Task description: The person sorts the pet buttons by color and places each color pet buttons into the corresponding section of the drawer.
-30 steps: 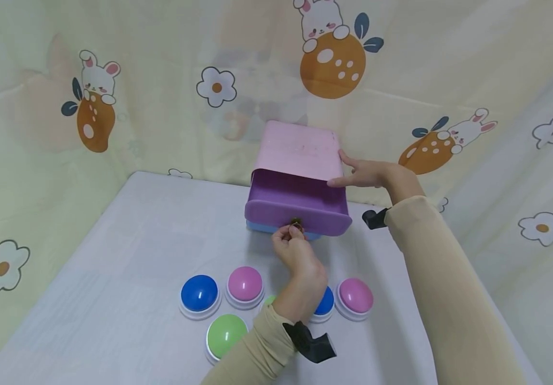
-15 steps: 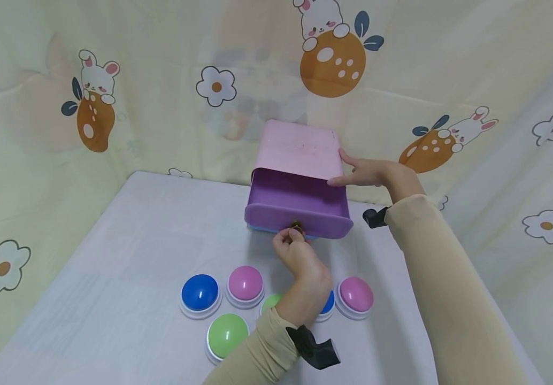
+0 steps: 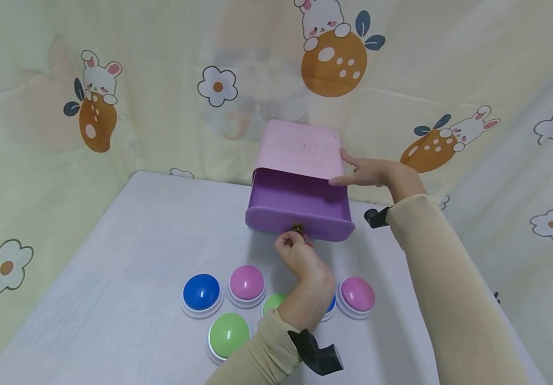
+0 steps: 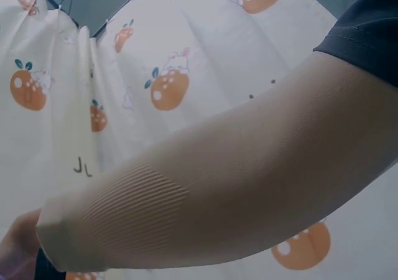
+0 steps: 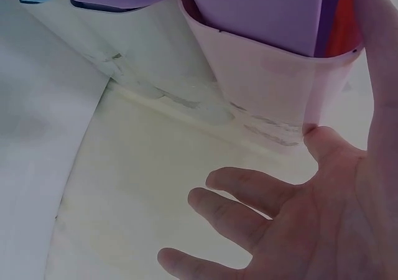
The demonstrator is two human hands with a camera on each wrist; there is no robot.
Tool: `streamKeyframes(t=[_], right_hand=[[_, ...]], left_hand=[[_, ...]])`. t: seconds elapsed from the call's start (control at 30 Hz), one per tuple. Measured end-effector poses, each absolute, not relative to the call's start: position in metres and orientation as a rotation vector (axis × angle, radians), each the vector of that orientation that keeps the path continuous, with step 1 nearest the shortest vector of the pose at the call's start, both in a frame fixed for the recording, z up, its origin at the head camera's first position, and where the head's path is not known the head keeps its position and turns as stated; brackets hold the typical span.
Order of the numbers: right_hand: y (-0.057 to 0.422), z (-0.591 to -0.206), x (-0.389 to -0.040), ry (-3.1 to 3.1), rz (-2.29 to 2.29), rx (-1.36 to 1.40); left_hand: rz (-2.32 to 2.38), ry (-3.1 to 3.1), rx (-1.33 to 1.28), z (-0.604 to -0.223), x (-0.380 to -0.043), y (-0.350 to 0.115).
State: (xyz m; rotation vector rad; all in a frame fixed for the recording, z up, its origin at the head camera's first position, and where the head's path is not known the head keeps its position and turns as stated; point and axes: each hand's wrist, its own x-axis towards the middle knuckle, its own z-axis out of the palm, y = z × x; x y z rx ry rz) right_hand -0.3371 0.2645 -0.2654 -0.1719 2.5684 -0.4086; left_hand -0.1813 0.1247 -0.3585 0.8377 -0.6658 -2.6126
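A small chest with a pink casing (image 3: 300,147) stands near the back of the table in the head view. Its purple drawer (image 3: 276,218) is pulled well out, and the visible part of its inside looks bare. My left hand (image 3: 305,264) pinches the brass-coloured knob (image 3: 298,228) on the drawer front. On the casing's right side rests my right hand (image 3: 375,172), thumb and forefinger touching it. From the right wrist, the right hand (image 5: 292,211) has its other fingers spread away from the pink casing (image 5: 267,74). The left wrist view mostly shows the left sleeve (image 4: 217,186).
Domed push buttons stand before the chest: blue (image 3: 201,292), pink (image 3: 247,283), green (image 3: 229,335) and another pink (image 3: 357,294). A second green button (image 3: 273,305) and another blue one (image 3: 331,305) are partly hidden by my left arm. A printed curtain (image 3: 161,123) hangs close behind the table.
The purple drawer has slid slightly farther out toward me, with my left hand on its knob, covering the blue strip below. My right hand has stayed on the casing.
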Motion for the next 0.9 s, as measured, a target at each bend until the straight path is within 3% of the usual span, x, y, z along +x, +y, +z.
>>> streamKeyframes(t=[0.9], right_hand=[[0.2645, -0.2699, -0.3403, 2.547, -0.452, -0.186]], left_hand=[[-2.619, -0.651, 0.866, -0.3577, -0.1781, 0.124]])
